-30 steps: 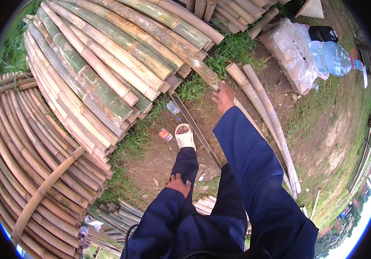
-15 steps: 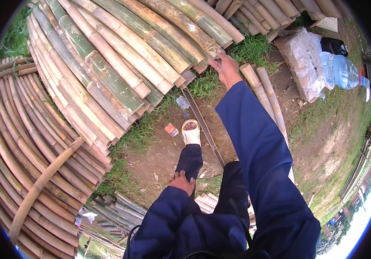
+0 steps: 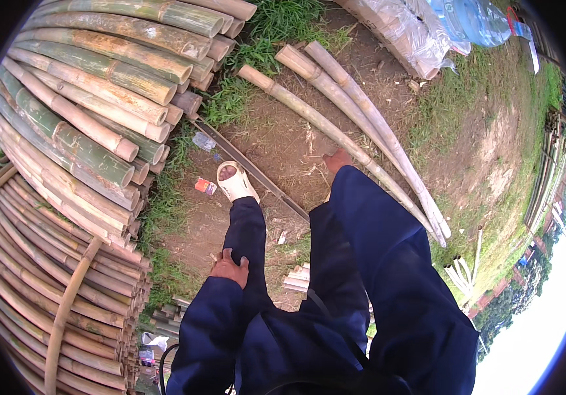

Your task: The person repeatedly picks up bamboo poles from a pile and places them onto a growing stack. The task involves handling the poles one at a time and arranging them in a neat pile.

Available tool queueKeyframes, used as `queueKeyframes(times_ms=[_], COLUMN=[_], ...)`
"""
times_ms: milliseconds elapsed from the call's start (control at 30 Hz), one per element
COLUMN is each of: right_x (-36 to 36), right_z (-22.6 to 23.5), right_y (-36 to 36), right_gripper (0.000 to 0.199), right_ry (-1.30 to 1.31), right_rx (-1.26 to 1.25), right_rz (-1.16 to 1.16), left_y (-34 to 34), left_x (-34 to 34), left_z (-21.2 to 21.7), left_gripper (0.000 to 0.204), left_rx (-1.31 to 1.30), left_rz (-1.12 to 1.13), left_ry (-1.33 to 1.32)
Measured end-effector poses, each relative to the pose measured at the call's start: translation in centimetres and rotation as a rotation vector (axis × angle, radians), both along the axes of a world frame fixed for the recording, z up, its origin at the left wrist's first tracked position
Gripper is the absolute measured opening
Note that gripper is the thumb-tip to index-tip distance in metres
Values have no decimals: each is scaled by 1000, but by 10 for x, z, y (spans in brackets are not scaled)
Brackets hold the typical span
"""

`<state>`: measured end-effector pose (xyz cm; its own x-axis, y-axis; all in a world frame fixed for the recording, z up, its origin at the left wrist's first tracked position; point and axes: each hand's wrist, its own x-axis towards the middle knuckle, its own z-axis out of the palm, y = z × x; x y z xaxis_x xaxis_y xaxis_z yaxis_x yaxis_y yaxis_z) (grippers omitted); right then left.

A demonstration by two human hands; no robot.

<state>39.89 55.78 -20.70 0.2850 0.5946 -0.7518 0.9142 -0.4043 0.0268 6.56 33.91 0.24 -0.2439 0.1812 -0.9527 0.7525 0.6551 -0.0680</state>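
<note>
My left hand lies open on my left trouser leg, thumb apart from the fingers. My right hand hangs low beside a slender bamboo pole on the ground. Its fingers are foreshortened and partly hidden, and whether it touches the pole is unclear. Two more bamboo poles, a thick one and a greyish one, lie alongside, their far ends fanned apart. To the left rises a stack of thick green and tan bamboo, cut ends facing me.
Thinner bamboo is stacked at lower left, crossed by a curved pole. A long narrow dark bar lies between my feet. A plastic-wrapped box and a clear blue bottle stand far right. Litter lies near my sandal.
My right hand has left the bamboo stack's cut ends and come down nearer my body. The view has swung right. A third pole now shows beside the two on the ground.
</note>
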Motion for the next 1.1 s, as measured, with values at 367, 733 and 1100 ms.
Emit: queueKeyframes(times_ms=[367, 733, 1100], right_x=[246, 279, 252], right_z=[-77, -108, 76], right_y=[-82, -91, -86], right_gripper=[75, 61, 73], right_ry=[-100, 23, 99], right_rx=[162, 179, 68], right_rz=[263, 410, 460], left_y=[-4, -6, 8], left_x=[106, 126, 91], left_z=[2, -6, 8], left_gripper=[55, 57, 71], left_rx=[48, 5, -125], left_rz=[-147, -135, -75], left_ry=[178, 273, 174])
